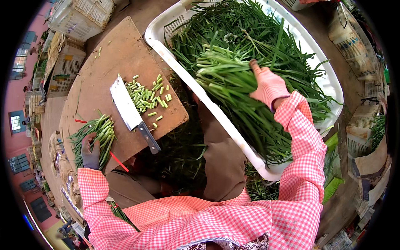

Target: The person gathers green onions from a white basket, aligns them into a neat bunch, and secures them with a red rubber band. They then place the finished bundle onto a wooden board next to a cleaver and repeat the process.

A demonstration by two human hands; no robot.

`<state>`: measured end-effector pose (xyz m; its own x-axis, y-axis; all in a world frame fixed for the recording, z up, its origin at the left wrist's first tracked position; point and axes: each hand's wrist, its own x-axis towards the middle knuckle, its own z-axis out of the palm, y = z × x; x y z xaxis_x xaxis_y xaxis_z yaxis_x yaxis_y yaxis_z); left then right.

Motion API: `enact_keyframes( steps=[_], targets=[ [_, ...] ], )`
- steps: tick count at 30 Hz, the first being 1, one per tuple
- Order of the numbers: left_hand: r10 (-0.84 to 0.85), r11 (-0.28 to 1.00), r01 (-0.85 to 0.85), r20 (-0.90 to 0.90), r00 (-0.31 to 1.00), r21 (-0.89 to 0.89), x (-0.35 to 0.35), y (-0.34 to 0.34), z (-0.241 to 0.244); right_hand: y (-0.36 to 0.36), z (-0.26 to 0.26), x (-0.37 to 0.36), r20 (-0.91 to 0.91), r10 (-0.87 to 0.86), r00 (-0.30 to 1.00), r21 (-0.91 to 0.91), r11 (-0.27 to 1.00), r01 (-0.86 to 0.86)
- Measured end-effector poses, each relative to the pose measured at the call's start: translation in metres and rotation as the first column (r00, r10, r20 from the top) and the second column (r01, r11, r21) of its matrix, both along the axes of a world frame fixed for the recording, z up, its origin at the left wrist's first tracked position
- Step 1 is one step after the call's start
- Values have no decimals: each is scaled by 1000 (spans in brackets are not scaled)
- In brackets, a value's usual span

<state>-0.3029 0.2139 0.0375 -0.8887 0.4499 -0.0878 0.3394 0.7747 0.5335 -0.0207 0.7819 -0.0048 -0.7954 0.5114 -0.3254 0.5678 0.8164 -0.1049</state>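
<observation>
My left hand (91, 152), in a grey glove with bare fingertips, rests on a bundle of green flat-leaved stalks, likely garlic chives (104, 132). Its thumb and forefinger are apart. A red tie (118, 161) sticks out from under this bundle. My right hand (269, 86), in a pink striped glove, is over loose chives (228, 73) in a white plastic crate (200, 93); some leaves there are blurred, and its grip is hidden. Between the hands, a cleaver (123, 101) lies flat on a wooden board (143, 65), its dark handle past the edge. Cut stem ends (145, 98) lie beside its blade.
My knees (223, 153) are beside the crate and board, with leaf scraps (184, 156) on the ground between them. Another tied bundle (120, 212) is by my left side. Plastic crates (82, 17) stand at the upper left and more crates (354, 47) along the right.
</observation>
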Motion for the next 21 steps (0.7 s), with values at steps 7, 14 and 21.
enact_keyframes(
  steps=[7, 14, 21],
  targets=[
    [-358, 897, 88, -596, 719, -433, 72, 89, 79, 40, -10, -8, -307, -129, 943, -152, 985, 85],
    [-526, 728, 153, 400, 751, 669, 178, 309, 13, 41, 20, 42, -433, -405, 806, -458, 868, 190],
    [-371, 665, -306, 657, 656, 681, 156, 452, -36, 5, 41, 75, -458, -351, 817, -439, 888, 135]
  ],
)
